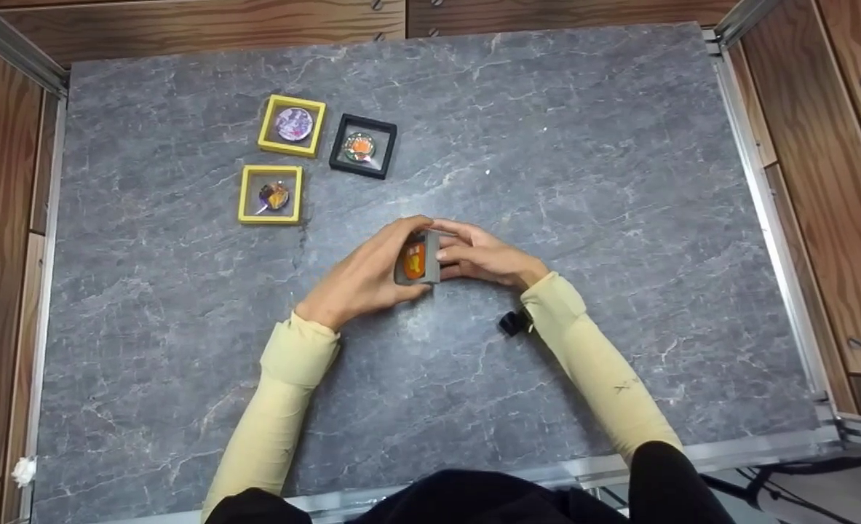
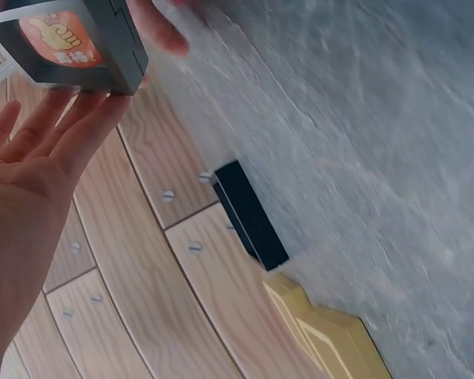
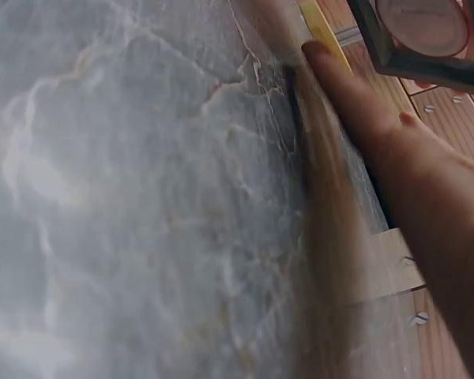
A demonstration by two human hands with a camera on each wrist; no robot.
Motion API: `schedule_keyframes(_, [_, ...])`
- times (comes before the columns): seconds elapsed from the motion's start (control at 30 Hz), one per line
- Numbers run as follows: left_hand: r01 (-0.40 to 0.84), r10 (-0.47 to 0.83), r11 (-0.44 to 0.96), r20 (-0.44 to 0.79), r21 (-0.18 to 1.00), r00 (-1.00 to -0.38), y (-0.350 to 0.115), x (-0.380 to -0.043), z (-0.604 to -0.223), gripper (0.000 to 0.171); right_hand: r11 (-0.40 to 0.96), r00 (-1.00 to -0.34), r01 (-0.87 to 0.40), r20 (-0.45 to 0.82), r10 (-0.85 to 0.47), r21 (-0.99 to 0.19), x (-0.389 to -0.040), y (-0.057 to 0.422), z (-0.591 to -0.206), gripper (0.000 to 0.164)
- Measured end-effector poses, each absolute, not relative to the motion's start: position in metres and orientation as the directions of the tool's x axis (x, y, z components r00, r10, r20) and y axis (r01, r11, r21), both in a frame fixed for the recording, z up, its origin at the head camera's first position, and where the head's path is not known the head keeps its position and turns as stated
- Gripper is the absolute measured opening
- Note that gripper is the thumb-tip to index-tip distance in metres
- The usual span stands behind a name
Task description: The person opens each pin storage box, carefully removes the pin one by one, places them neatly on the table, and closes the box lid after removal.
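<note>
Gray marbled tbl (image 1: pixel 430 407): 2 yel frames (image 1: pixel 271 169), 1 blk frame (image 1: pixel 358 172).

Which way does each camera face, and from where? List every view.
Head: worn on the head, looking forward and down at the tabletop; left hand, right hand and forearms show.
Left wrist: on that wrist, facing the grey frame; left hand shows.
Right wrist: on that wrist, facing the tabletop; right hand partly shows.
Shared: head and left wrist show the orange badge.
</note>
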State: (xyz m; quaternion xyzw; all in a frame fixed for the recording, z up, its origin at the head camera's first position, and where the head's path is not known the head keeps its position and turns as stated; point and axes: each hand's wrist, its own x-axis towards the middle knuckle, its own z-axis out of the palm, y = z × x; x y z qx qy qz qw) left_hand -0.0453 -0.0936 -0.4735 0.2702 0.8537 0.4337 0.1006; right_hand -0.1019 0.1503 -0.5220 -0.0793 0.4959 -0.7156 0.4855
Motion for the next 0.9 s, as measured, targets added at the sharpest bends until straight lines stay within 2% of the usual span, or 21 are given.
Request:
schedule_keyframes(0.07, [0.373,0.549,0.463,0.071,0.804,-0.833,-0.091,-0.044,-0.473,0.085,-0.064,-0.51,0.63,-0.35,-0.785,-0.774,-0.101,0.152,-0.522,0.092])
schedule_keyframes(0.13, [0.379,0.551,0.448,0.084,0.81,-0.831,-0.088,-0.043,-0.472,0.084,-0.082,-0.514,0.631,-0.337,-0.789,-0.771,-0.101,0.153,-0.521,0.094])
schedule_keyframes(0.5, [0.394,0.559,0.443,0.096,0.805,-0.823,-0.081,-0.042,-0.471,0.084,-0.089,-0.558,0.62,-0.358,-0.749,-0.78,-0.096,0.155,-0.522,0.086])
schedule_keyframes(0.9, [0.41,0.579,0.426,0.106,0.806,-0.808,-0.079,-0.039,-0.471,0.081,-0.098,-0.579,0.619,-0.369,-0.727,-0.78,-0.089,0.159,-0.524,0.091])
